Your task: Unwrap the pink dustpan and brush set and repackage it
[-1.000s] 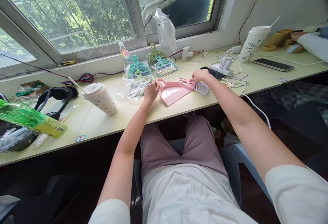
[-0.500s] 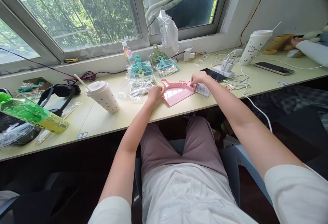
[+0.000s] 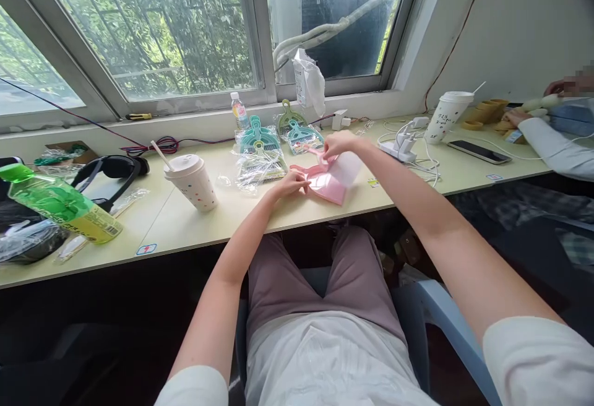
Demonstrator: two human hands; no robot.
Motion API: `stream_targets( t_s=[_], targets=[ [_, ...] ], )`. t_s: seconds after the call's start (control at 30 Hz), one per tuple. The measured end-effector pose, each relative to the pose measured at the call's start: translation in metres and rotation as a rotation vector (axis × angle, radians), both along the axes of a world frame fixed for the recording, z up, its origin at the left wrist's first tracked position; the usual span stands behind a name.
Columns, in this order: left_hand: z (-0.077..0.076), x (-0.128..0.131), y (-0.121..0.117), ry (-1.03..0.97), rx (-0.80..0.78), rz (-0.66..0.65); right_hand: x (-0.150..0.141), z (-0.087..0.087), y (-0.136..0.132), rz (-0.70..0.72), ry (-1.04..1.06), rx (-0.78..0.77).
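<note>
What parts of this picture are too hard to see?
Head view only:
- The pink brush is blurred, and the right hand covers its handle.
- The left hand hides the handle of the pink dustpan.
- The writing on the white cup is too small to read.
- The green bottle is partly cut off by the left edge.
- Another person's sleeve runs off the right edge.

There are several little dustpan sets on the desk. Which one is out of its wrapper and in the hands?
The pink dustpan, held between the left hand and right hand. The teal sets and green set lie bagged near the window.
</note>
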State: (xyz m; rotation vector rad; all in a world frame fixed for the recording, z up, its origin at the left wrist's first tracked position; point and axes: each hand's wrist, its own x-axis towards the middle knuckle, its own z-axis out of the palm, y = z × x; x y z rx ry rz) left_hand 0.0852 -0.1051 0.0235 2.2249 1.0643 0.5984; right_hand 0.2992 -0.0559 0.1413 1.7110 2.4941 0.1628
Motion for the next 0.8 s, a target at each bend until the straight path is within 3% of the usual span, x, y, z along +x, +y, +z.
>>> stream_targets(
  t_s=[0.07, 0.1, 0.23, 0.33, 0.47, 0.6, 0.8],
  targets=[
    [0.002, -0.003, 0.002, -0.063, -0.089, -0.147, -0.014, -0.015, -0.01, 0.083, -0.032, -0.064],
    [0.004, -0.005, 0.003, -0.092, -0.07, -0.13, -0.019, -0.023, -0.013, 0.132, -0.021, -0.102],
    [0.008, -0.017, 0.007, -0.075, 0.355, 0.233, -0.022, -0.05, -0.017, 0.21, 0.119, -0.153],
    [0.008, -0.024, 0.007, 0.182, 0.572, 0.329, -0.015, -0.059, -0.015, 0.227, 0.186, -0.137],
    [0.002, -0.023, 0.008, 0.371, 0.652, 0.278, -0.006, -0.068, -0.015, 0.258, 0.235, -0.088],
    [-0.005, -0.018, 0.011, 0.458, 0.764, 0.146, -0.008, -0.074, -0.02, 0.249, 0.261, -0.014],
    [-0.006, -0.016, 0.008, 0.559, 0.92, 0.085, -0.013, -0.071, -0.016, 0.256, 0.26, 0.027]
  ],
)
